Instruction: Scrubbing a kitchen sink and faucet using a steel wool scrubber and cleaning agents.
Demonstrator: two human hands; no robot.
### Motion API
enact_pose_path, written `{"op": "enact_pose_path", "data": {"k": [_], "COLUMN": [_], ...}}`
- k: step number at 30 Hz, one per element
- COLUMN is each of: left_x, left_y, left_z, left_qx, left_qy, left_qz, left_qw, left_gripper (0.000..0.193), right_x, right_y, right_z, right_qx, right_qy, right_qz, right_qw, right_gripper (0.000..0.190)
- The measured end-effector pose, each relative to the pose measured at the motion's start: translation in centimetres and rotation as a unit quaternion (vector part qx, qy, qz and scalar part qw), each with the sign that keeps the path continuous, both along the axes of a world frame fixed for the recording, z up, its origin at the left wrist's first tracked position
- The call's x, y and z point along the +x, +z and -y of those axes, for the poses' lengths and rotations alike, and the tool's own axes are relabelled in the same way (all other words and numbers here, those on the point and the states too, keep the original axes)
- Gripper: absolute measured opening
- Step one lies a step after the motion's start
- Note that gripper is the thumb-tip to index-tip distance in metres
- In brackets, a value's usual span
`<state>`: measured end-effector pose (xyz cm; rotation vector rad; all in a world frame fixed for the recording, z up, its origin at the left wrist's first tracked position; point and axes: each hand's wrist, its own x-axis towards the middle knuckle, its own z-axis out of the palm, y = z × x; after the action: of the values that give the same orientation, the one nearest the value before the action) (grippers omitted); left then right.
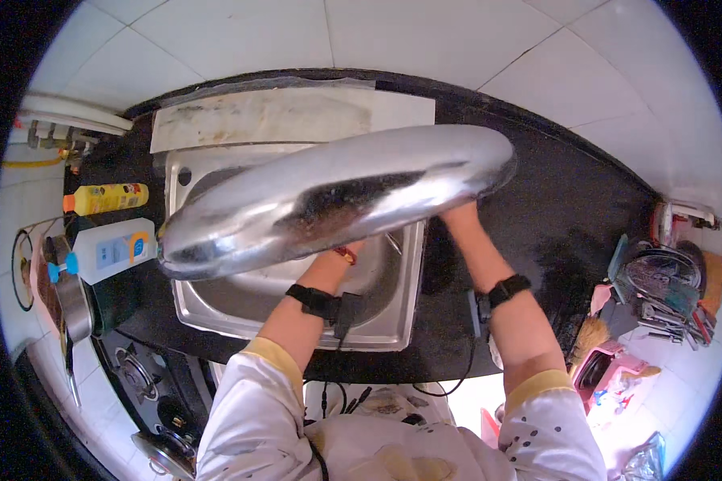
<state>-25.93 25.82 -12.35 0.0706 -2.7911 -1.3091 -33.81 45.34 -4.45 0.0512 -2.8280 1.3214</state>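
Note:
A large, shiny metal vessel with a rounded outer side, perhaps a wok or basin, is tilted over the stainless steel sink. My right hand is at its lower right edge, with the fingers hidden behind the metal. Under the vessel, above the sink bowl, is my left hand; only a small part shows beside a red bracelet, and its fingers are hidden. Both forearms wear black straps with devices and cables.
At left on the dark counter are a yellow bottle, a white pump bottle and a steel pan. A gas stove is at lower left. A pale board lies behind the sink; utensils stand at right.

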Motion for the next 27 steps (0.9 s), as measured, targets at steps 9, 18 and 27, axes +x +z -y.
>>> {"op": "enact_pose_path", "data": {"k": [9, 18, 27], "left_x": [1.7, 3.0, 2.5], "left_y": [1.6, 7.1, 3.4], "left_z": [-5.9, -7.3, -5.9], "left_qx": [0.071, 0.074, 0.416], "left_qy": [0.043, 0.041, 0.181], "left_qz": [-0.025, 0.029, 0.207], "left_qw": [0.996, 0.996, 0.867], "left_gripper": [0.025, 0.030, 0.020], "right_x": [-2.8, 0.2, 0.2], "right_y": [2.0, 1.2, 2.0], "right_z": [-1.4, -2.4, -2.4], "right_qx": [0.036, 0.078, 0.065], "right_qy": [-0.016, -0.048, -0.007], "right_qz": [-0.032, -0.049, -0.039], "right_qw": [0.999, 0.995, 0.997], "right_gripper": [0.022, 0.025, 0.027]}}
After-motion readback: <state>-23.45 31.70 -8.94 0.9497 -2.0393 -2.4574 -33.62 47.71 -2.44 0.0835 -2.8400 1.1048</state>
